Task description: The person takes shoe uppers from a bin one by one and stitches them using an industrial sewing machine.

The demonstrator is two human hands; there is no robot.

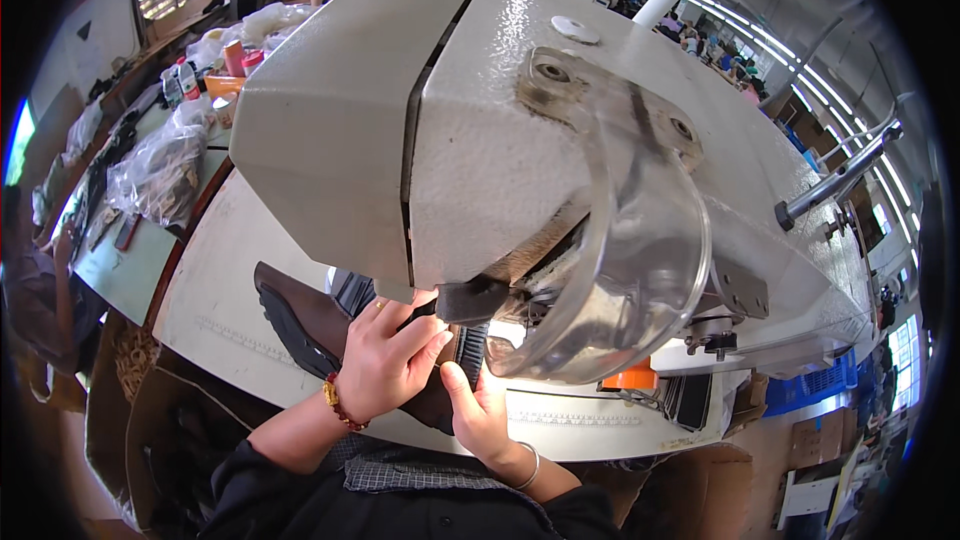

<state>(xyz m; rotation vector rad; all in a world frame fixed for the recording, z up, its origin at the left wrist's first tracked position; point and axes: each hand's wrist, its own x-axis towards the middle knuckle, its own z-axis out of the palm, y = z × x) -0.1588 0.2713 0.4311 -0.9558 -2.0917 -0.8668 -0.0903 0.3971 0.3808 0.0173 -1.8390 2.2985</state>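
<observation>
Presently, the left hand (385,360) is curled, fingers closed over the upper edge of a dark brown shoe piece with a black ribbed sole (300,325), wrist bent and bearing a beaded bracelet (338,402). The right hand (478,412) grips the same piece from below, thumb raised against it. The piece lies on the pale work table (215,310), its front end under the head of the grey sewing machine (480,130), beside the clear plastic guard (620,290).

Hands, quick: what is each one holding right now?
Left hand: closed on the dark shoe under the sewing machine.
Right hand: closed on the same shoe's ribbed sole.
</observation>
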